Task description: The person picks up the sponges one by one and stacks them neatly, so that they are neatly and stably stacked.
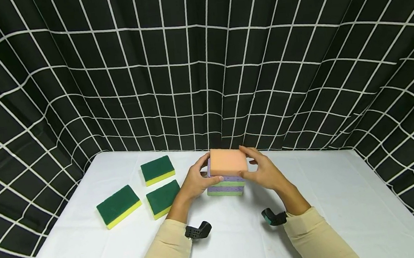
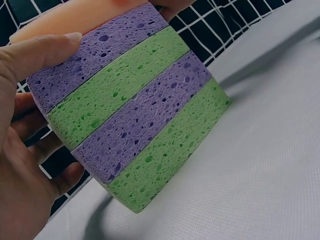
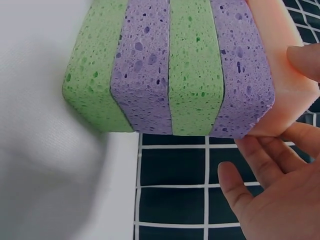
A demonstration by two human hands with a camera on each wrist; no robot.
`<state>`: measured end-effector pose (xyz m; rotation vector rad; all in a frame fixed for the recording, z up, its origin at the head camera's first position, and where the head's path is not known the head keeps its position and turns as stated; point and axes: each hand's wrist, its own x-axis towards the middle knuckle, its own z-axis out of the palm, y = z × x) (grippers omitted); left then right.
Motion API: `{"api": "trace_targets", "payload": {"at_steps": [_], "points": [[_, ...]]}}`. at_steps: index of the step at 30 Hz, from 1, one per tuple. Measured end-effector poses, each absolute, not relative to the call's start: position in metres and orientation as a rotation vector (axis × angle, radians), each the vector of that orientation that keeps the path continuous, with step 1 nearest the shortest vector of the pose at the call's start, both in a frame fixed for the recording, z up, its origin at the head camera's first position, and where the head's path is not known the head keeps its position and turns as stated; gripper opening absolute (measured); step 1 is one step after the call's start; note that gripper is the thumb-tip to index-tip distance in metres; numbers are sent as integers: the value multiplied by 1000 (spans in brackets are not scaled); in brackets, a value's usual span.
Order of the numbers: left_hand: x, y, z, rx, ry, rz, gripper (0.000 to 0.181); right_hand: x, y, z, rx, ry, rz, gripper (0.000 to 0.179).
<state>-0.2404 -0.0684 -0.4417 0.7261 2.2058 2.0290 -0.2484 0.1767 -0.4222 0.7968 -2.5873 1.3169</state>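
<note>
A stack of sponges stands on the white table, green and purple by turns, with an orange sponge [image 1: 228,161] on top. From the bottom come a green sponge [image 2: 170,147], a purple sponge [image 2: 145,117], a second green sponge [image 2: 122,87] and an upper purple sponge [image 2: 120,40]. My left hand [image 1: 196,179] grips the upper purple sponge, thumb across its front near the orange one, fingers around the left side. With my right hand [image 1: 267,170] I hold the orange sponge [image 3: 282,55], thumb at its front and fingers toward the back. The orange sponge sits slightly right of the purple edge.
Left of the stack lie three yellow sponges with dark green scouring tops: a far one [image 1: 157,170], a near one [image 1: 164,198] and a leftmost one [image 1: 118,205]. A black curtain [image 1: 194,75] with white grid lines encloses the white table [image 1: 332,200] behind and at the sides.
</note>
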Motion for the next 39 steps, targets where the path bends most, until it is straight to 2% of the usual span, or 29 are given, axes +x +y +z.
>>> {"api": "trace_targets", "payload": {"at_steps": [21,31,39], "points": [[-242,-70,-444,705,2152,2060,79,-246,174,-433,675,-2516,1553,82],[-240,-70,-444,672,2168,2041,78,-224,158,-415,627,-2398,1705,71],[-243,-70,-445,660,2178,2042,78,-226,156,-418,628,-2337,1751,68]]}}
